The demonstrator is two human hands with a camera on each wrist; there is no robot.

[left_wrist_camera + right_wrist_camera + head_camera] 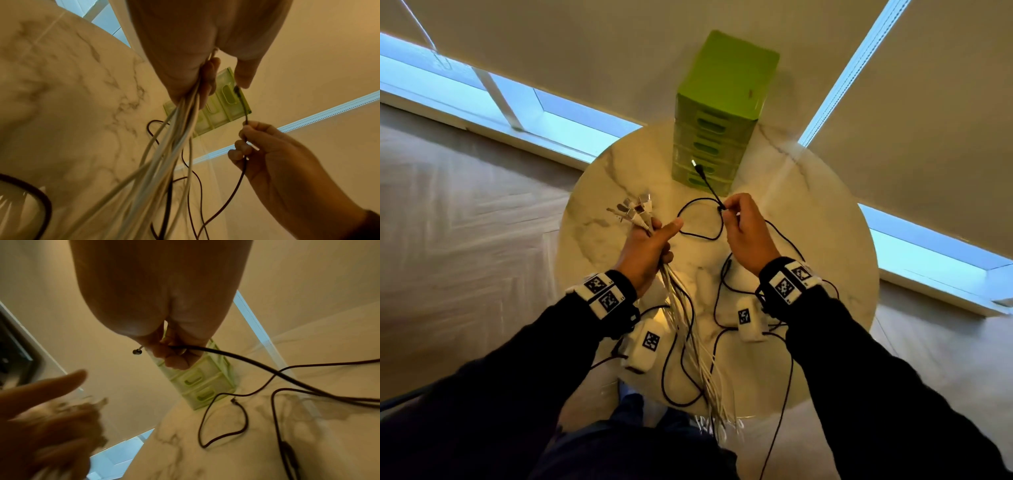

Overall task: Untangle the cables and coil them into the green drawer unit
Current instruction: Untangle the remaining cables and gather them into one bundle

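- Left hand (645,248), centre-left of frame: fingers curled round white cables (681,308), plugs fanned up top, thumb sticking out. Prob. parked there to keep sorted ones apart.
- Right hand (748,233), centre: thumb + forefinger pinch black cable (709,186) just below its plug, tip raised toward drawers (717,137). Looks like finding an end to pull free.
- Rest of black cable loops over table (825,205), w/ white strands crossing.
- Drawers upper centre, all closed; contents can't tell.

one green drawer unit (717,113); one round table (825,219); two hands; several cables
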